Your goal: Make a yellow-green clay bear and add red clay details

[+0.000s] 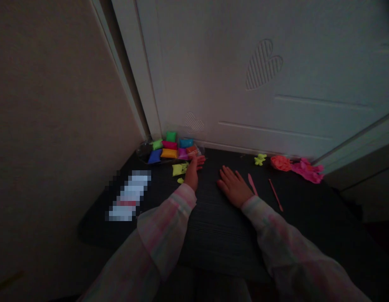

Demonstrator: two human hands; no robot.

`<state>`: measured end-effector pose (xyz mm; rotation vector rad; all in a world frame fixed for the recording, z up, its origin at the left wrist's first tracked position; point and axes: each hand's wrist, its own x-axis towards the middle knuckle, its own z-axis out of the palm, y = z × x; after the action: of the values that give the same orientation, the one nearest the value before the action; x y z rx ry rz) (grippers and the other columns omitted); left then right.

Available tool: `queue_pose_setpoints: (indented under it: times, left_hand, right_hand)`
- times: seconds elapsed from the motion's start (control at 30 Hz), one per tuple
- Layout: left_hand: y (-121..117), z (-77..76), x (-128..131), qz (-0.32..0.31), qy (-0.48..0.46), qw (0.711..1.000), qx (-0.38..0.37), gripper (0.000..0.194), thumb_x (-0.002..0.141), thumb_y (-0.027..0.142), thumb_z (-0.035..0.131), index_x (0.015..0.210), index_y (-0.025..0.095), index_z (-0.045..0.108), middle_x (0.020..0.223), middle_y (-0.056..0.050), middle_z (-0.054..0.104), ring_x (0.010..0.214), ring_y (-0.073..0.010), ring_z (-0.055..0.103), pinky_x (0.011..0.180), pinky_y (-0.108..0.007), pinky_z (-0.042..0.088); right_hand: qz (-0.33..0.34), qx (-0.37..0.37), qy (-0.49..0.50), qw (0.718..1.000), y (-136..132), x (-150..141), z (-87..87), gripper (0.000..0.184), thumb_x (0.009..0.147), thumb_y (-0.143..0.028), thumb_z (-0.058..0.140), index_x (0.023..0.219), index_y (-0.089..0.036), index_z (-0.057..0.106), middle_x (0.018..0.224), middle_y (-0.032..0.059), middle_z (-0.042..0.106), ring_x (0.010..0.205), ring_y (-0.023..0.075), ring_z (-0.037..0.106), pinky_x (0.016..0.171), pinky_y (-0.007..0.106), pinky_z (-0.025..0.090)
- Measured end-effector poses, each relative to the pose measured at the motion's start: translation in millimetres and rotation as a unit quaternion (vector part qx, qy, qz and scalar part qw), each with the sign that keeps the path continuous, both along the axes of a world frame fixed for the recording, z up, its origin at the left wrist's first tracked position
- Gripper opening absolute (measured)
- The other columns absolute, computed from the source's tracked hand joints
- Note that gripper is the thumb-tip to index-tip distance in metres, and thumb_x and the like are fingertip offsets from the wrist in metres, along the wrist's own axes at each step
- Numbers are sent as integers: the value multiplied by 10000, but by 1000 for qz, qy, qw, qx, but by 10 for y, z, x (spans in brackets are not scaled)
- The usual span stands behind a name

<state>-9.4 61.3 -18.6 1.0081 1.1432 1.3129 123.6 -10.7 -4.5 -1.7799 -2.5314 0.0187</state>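
My left hand (193, 172) is held on edge over the dark table (213, 226), its fingers stretched out and nothing in it. Just left of it lie an opened yellow clay packet (179, 169) and a small yellow piece (180, 180). My right hand (234, 186) lies palm down on the table, fingers extended, also holding nothing. Beside its wrist is a pink plastic knife (252, 183), partly hidden by the hand and sleeve. Further right rests a thin pink modelling stick (275, 195).
Behind my left hand, a clear plastic bag (144, 151) holds several coloured clay packets (169, 153). A yellow bear-like figure (260, 160), an orange ruffled piece (280, 163) and a pink ruffled piece (307, 170) sit at the back right. A blurred-out bright rectangle (129, 196) is at left. A white panel (213, 75) rises behind.
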Motion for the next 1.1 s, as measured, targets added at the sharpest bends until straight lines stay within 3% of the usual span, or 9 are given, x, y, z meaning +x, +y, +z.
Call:
queue_pose_setpoints:
  times: [0.07, 0.17, 0.23, 0.43, 0.6, 0.67, 0.83, 1.03, 1.1]
  left_hand:
    - [-1, 7, 11, -2, -4, 1000, -2, 492, 843, 396, 153, 921, 127, 558, 984, -83, 598, 863, -132, 542, 753, -259, 412]
    - [1, 15, 11, -6, -9, 1000, -8, 489, 839, 400, 164, 880, 133, 571, 938, -75, 614, 842, -136, 547, 743, -261, 409]
    - [0, 20, 2, -11, -10, 1000, -13, 511, 840, 400, 140, 864, 132, 574, 913, -78, 620, 822, -138, 554, 725, -264, 414]
    - [-28, 52, -8, -26, -15, 999, -12, 515, 830, 422, 154, 833, 130, 578, 920, -78, 611, 804, -131, 545, 726, -252, 401]
    - [-26, 67, -12, -36, -13, 999, -20, 511, 821, 423, 170, 765, 119, 577, 865, -91, 617, 758, -137, 544, 709, -263, 396]
    - [-35, 69, -14, -37, -9, 999, -19, 517, 816, 438, 167, 764, 125, 576, 879, -88, 616, 773, -137, 543, 720, -264, 394]
    - [-81, 75, -15, -34, 1, 999, -10, 511, 792, 486, 202, 770, 136, 575, 908, -82, 612, 824, -145, 535, 759, -274, 383]
    - [-70, 39, -33, -37, 20, 999, 0, 532, 774, 503, 212, 737, 125, 586, 846, -99, 624, 786, -161, 544, 743, -304, 385]
    - [-67, 25, -39, -39, 28, 999, 5, 535, 769, 514, 217, 747, 131, 590, 855, -93, 626, 798, -161, 544, 749, -303, 384]
  right_hand:
    - [2, 12, 4, 1000, -22, 3, -1, 520, 852, -357, 226, 1252, -38, 320, 1347, 154, 267, 1255, 221, 211, 1009, 422, 166]
    - [163, -12, 43, 986, -213, -141, 7, 579, 826, -473, 235, 1278, -115, 291, 1356, 100, 272, 1252, 186, 223, 1020, 380, 171]
    - [209, -31, 48, 976, -262, -187, 13, 575, 827, -490, 197, 1271, -143, 310, 1356, 73, 281, 1254, 180, 218, 1026, 381, 155]
    - [-62, -2, -4, 998, -16, 29, 29, 593, 835, -461, 196, 1256, -63, 322, 1353, 147, 259, 1258, 232, 199, 1007, 438, 135]
    - [178, -49, 57, 981, -315, -192, 15, 682, 788, -563, 208, 1308, -121, 211, 1371, 81, 240, 1263, 185, 191, 1028, 388, 127]
    - [157, -41, 64, 985, -302, -203, -4, 686, 791, -557, 209, 1311, -110, 200, 1376, 91, 217, 1264, 189, 186, 1029, 399, 109]
    - [-86, -3, 38, 996, -40, -32, 0, 683, 814, -511, 197, 1300, -31, 188, 1371, 144, 199, 1267, 219, 173, 1018, 444, 86]
    - [161, -68, 96, 980, -396, -302, 40, 671, 789, -561, 210, 1314, -142, 193, 1367, 70, 254, 1258, 177, 205, 1028, 395, 122]
    - [120, -55, 92, 987, -325, -268, 31, 657, 794, -551, 207, 1308, -141, 214, 1366, 76, 256, 1254, 187, 214, 1025, 407, 118]
